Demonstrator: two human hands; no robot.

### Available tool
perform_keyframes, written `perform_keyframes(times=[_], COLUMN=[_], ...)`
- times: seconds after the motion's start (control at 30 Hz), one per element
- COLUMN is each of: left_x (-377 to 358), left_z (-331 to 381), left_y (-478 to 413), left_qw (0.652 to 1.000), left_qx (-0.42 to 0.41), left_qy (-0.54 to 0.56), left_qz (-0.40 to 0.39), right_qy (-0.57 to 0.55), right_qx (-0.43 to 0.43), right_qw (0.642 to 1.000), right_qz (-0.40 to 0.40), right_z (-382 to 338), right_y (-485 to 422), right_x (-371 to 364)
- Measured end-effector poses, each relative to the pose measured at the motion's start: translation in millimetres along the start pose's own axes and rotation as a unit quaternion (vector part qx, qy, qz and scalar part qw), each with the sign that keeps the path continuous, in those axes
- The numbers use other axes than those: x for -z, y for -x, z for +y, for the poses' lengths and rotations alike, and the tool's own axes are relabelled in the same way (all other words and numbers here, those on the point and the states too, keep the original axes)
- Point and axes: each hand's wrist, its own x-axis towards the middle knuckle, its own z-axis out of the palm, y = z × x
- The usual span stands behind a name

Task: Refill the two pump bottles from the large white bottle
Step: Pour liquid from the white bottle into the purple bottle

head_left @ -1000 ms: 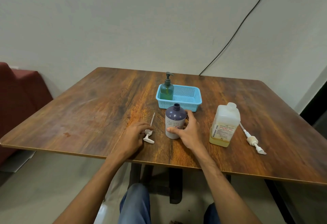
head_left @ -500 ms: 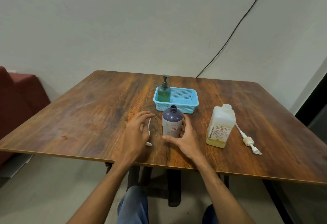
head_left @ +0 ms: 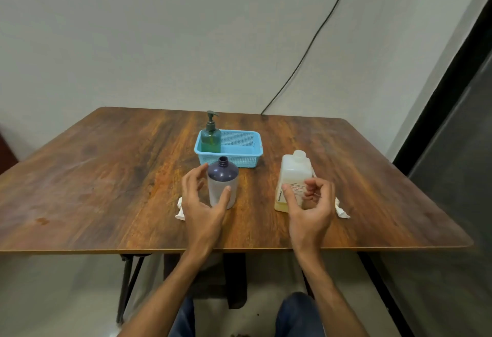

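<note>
Since the purple bottle stands uncapped on the desk, we judge pouring next | our left hand spread around it to steady | right hand loosely curled, empty, at large white bottle.

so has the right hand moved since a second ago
Yes: the right hand went rightward from the purple plastic bottle to the large white plastic bottle.

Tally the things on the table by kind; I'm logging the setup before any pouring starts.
Bottles: 3 (green pump bottle, purple bottle, large white bottle)
Loose pumps: 2 (left pump, right pump)
Baskets: 1 (blue basket)
Total: 6
</note>
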Motion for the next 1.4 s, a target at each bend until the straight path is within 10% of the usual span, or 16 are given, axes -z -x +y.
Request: perform_keyframes(times=[0.77,1.4], left_x=[-25.0,-26.8], left_z=[-28.8,1.5], left_y=[-28.1,-41.1], left_qw=[0.992,0.993], left_qx=[0.103,0.067], left_qy=[-0.049,-0.033], left_qz=[-0.058,-0.095], right_qy=[0.042,0.317], right_qx=[-0.150,0.113], right_qw=[0.973,0.894], right_qz=[-0.170,-0.295], right_z=[37.7,-8.7], right_y=[-39.5,-93.6], right_x=[-18.3,-25.6])
